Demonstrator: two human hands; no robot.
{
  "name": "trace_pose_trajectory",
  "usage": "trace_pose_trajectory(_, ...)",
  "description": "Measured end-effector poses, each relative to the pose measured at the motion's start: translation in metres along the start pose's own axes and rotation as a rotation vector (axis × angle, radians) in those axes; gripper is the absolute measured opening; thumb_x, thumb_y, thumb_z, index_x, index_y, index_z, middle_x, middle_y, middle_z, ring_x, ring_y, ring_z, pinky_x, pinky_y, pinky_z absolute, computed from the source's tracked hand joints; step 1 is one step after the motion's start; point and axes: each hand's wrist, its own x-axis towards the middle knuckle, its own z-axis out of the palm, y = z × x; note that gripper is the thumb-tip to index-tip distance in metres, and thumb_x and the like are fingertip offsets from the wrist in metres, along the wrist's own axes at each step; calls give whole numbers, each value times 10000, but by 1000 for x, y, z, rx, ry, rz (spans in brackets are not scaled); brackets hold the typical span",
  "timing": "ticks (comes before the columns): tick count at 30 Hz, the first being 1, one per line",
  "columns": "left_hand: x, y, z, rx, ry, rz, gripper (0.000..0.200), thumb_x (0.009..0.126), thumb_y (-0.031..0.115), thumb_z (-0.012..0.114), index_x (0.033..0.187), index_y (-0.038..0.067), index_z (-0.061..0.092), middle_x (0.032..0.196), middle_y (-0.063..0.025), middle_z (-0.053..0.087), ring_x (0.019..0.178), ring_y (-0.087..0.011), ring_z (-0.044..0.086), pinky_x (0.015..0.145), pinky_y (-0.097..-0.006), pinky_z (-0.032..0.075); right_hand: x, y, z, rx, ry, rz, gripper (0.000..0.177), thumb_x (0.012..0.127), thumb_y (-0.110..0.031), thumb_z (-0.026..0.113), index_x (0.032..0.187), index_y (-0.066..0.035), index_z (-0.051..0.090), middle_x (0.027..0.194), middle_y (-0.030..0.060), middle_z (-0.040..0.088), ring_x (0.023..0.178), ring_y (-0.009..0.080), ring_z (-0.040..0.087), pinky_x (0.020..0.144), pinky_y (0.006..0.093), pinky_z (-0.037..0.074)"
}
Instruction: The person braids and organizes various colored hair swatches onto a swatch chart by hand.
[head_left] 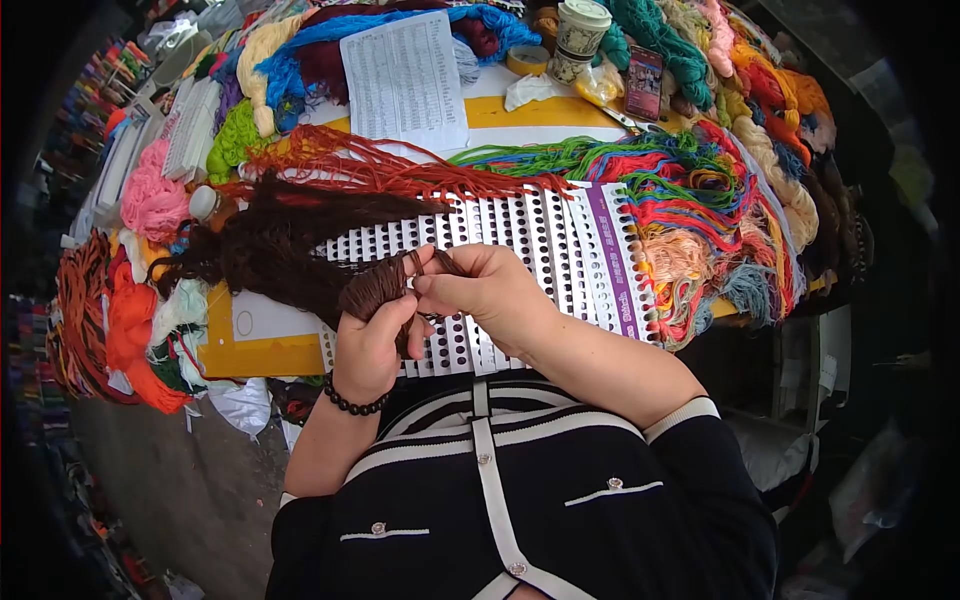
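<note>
My left hand is closed round a bundle of dark brown thread, its strands looped over the fingers. Just to its right, my right hand pinches strands from the same bundle, the fingertips of both hands nearly meeting. Under them lie white thread cards with rows of punched holes. A purple strip with lettering runs down the right-hand card. Loose dark brown thread spreads over the cards' left part. Red-orange threads hang from holes along the far edge.
Skeins of many colours surround the cards, among them pink yarn and teal yarn. Behind lie a printed sheet, a tape roll, a patterned cup, a phone and scissors. Multicoloured threads cover the right side.
</note>
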Motion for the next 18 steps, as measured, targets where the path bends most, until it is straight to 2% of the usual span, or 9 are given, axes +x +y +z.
trace_pose_trajectory(2,0,-1,1,12,14,7,407,839,55,439,1231,-33,505,996,-68,632,486,-50,469,509,-195,438,-1,0,-1,-39,28,2,94,816,-52,619,889,5,640,775,27,628,679,63,556,627,200,433)
trace_pose_trajectory(4,-1,-4,0,56,-15,20,399,849,31,446,1241,-29,495,949,-44,626,498,-49,470,512,-192,440,-1,0,-4,-211,-18,8,88,806,-54,625,867,6,642,722,18,608,632,58,512,588,200,401)
trace_pose_trajectory(8,-2,-2,1,80,-38,-7,403,851,8,455,1252,-23,484,924,-32,616,497,-47,470,513,-189,440,2,2,-4,-210,33,33,72,802,-60,625,831,3,643,674,8,585,596,56,469,563,206,374)
trace_pose_trajectory(11,-2,-2,1,89,-60,-28,413,847,27,450,1255,-34,473,931,-52,615,560,-74,516,533,-205,459,2,3,-5,-130,23,50,66,806,-54,619,840,1,632,690,12,588,598,64,497,569,206,384)
trace_pose_trajectory(13,-1,-3,6,-89,27,-15,414,841,42,427,1240,-61,471,928,-93,617,657,-118,570,566,-222,485,1,1,-2,-24,-11,82,73,821,-38,595,879,3,612,723,31,599,601,86,531,569,216,409)
trace_pose_trajectory(14,0,-3,6,-89,27,-14,414,841,42,427,1240,-61,471,928,-93,617,657,-118,570,566,-222,485,1,1,-3,-24,-11,81,73,821,-38,595,879,3,612,723,31,599,601,86,531,569,216,409)
trace_pose_trajectory(16,0,-3,5,-172,26,-18,430,833,51,404,1238,-79,460,977,-128,613,772,-159,598,617,-243,506,1,2,-5,-41,-54,21,96,843,-24,564,927,14,592,746,57,607,609,115,561,565,231,438)
trace_pose_trajectory(18,1,-5,-2,-197,-32,-31,433,832,49,398,1242,-77,456,1015,-138,605,787,-162,602,638,-249,511,1,3,-7,-94,-58,-18,102,852,-26,552,936,21,587,744,65,608,607,126,562,573,243,450)
